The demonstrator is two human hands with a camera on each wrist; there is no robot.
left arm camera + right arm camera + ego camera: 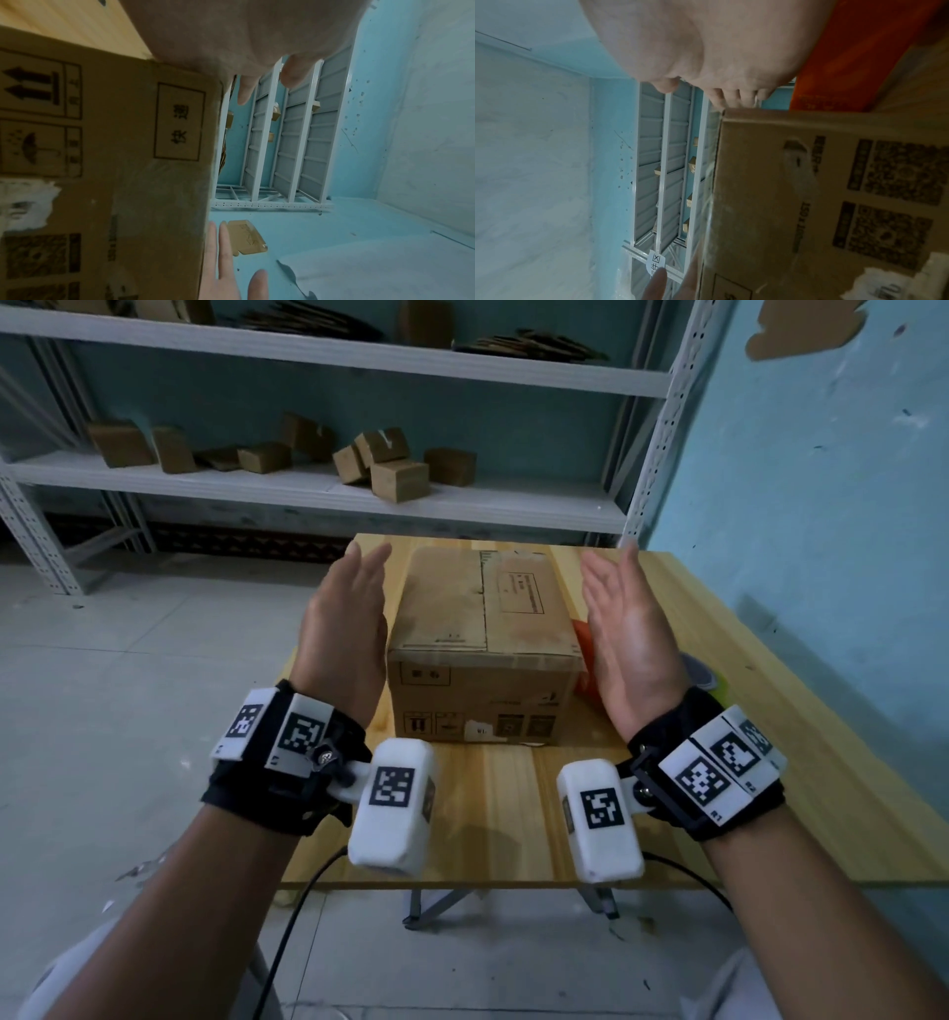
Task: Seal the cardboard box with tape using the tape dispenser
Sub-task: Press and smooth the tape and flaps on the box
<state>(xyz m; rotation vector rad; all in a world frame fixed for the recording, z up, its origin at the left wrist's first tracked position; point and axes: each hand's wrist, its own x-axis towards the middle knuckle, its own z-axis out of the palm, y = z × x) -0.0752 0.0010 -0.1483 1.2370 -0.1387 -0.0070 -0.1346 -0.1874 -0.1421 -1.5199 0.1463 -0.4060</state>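
We see the cardboard box (485,644) standing on the wooden tabletop (513,803), its 2 top flaps folded down so nothing inside shows. An orange object (583,654), perhaps the tape dispenser, lies just beside the box's right side, mostly hidden. Our left hand (341,629) is raised beside the box's left side and our right hand (629,639) beside its right, palms facing each other, fingers straight and relaxed, holding nothing. Neither hand touches the box. Behind the tabletop, a shelf (308,490) carries several small boxes (398,477).
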